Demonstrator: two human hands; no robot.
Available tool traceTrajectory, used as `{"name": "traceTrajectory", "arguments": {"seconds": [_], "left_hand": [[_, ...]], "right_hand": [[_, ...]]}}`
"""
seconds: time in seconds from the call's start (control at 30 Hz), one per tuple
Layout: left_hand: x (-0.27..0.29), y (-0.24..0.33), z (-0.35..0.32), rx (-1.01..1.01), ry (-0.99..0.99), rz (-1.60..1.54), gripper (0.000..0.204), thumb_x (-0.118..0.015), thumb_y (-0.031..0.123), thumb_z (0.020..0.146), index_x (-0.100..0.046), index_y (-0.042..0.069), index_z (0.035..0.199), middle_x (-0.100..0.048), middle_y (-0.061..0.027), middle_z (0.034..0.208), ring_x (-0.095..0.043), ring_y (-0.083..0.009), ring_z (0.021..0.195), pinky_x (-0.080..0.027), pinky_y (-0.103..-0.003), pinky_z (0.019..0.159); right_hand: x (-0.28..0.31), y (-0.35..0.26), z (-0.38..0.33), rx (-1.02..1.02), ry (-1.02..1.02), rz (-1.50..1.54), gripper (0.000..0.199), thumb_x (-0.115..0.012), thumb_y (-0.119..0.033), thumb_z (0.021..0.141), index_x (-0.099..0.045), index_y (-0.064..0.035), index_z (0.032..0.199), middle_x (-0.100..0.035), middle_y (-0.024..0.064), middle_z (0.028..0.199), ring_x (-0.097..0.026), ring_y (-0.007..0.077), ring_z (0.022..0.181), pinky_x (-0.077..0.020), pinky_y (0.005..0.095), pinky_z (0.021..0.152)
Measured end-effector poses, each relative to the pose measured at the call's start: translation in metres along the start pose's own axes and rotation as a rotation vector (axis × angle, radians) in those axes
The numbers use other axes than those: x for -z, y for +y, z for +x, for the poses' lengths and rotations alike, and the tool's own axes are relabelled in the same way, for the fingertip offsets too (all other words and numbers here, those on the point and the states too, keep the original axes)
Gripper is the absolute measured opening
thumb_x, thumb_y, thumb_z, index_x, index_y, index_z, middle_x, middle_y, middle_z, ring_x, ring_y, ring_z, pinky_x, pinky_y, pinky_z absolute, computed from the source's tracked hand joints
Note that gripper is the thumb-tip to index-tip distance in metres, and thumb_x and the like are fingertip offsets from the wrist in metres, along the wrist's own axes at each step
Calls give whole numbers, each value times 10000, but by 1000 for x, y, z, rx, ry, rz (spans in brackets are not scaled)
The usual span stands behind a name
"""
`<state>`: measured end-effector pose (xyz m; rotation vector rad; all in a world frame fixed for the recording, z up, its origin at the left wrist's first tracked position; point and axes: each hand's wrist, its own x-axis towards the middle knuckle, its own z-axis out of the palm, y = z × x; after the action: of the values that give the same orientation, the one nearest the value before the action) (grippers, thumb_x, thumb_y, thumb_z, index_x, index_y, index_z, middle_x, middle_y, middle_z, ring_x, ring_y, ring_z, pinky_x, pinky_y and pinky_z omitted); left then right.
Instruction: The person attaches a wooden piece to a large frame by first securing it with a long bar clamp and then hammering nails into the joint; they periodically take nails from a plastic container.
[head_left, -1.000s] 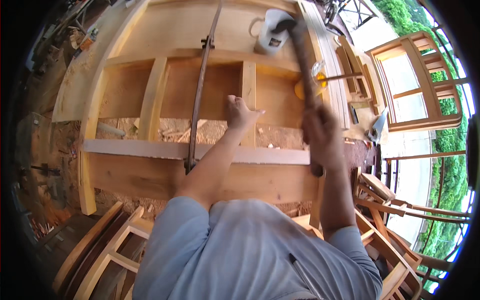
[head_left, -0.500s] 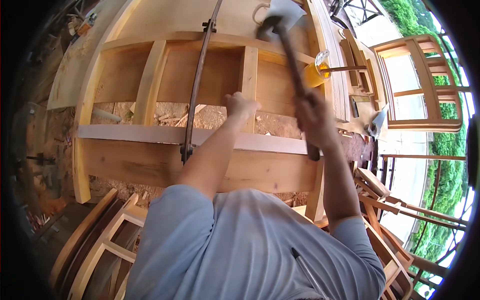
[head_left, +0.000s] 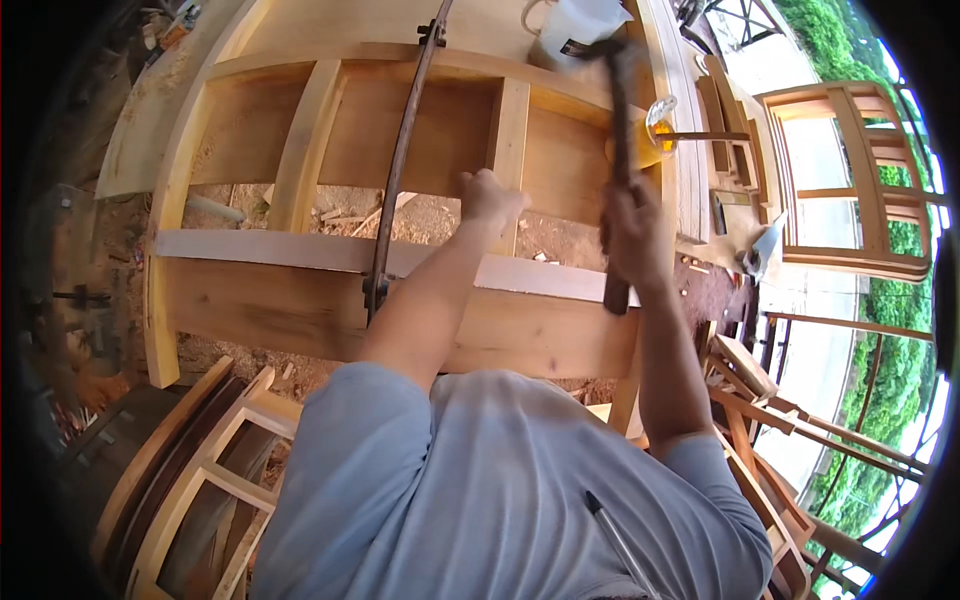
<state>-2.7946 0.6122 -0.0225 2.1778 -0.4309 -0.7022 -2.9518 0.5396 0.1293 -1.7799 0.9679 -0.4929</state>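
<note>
Right hand (head_left: pixel 632 225) clenched around raised hammer (head_left: pixel 618 160), left hand (head_left: pixel 488 195) closed on wooden frame's upright slat (head_left: pixel 510 120) just beside.

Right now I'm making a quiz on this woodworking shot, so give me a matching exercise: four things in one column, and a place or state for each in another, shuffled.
Things:
1. hammer
2. left hand
3. long metal clamp
4. white jug

Places or states:
A. stands at the far end of the bench
B. spans the wooden frame from front to back
C. raised in the right hand
D. rests on an upright slat of the frame

Pairs: 1-C, 2-D, 3-B, 4-A
</note>
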Motion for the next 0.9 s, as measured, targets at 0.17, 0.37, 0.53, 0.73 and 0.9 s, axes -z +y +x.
{"name": "traceTrajectory", "arguments": {"seconds": [0.17, 0.37, 0.53, 0.73, 0.9], "left_hand": [[-4, -1, 13, 35, -90, -34, 552, -762, 235, 616, -672, -148, 1003, -576, -369, 1245, -620, -406, 1154, -513, -356, 1000], [-1, 2, 5, 24, -48, -33, 665, -778, 221, 659, -607, -168, 1171, -456, -371, 1386, -590, -456, 1193, -498, -395, 1053], [0, 0, 3, -8, -53, 11, 722, -802, 280, 628, -608, -160, 1167, -523, -359, 1342, -565, -428, 1241, -466, -388, 1080], [-9, -3, 15, -6, 2, 25, 694, -823, 286, 652, -614, -163, 1138, -532, -355, 1334, -619, -426, 1156, -537, -383, 979], [-4, -6, 16, 35, -151, -36, 758, -835, 322, 682, -584, -145, 1224, -487, -368, 1367, -546, -470, 1260, -466, -401, 1086]], "right_hand": [[26, -60, -14, 631, 248, 278, 241, -509, -235, 1054, -528, -39, 915, -564, 41, 675, -533, 94, 531, -421, 245, 478], [-25, 19, -22, -86, -87, -552, 355, -517, -371, 1015, -584, -23, 1028, -674, 205, 859, -681, 299, 786, -515, 423, 688], [-26, 47, -11, -53, -100, -419, 342, -588, -333, 985, -576, 9, 994, -662, 254, 790, -662, 452, 745, -511, 475, 695], [-34, 54, -12, 71, -47, -354, 370, -593, -347, 980, -587, 22, 1002, -678, 243, 805, -685, 401, 735, -523, 452, 695], [-24, 76, -4, -182, -235, -340, 371, -587, -328, 956, -602, 40, 1003, -667, 195, 762, -671, 315, 681, -520, 420, 653]]}}
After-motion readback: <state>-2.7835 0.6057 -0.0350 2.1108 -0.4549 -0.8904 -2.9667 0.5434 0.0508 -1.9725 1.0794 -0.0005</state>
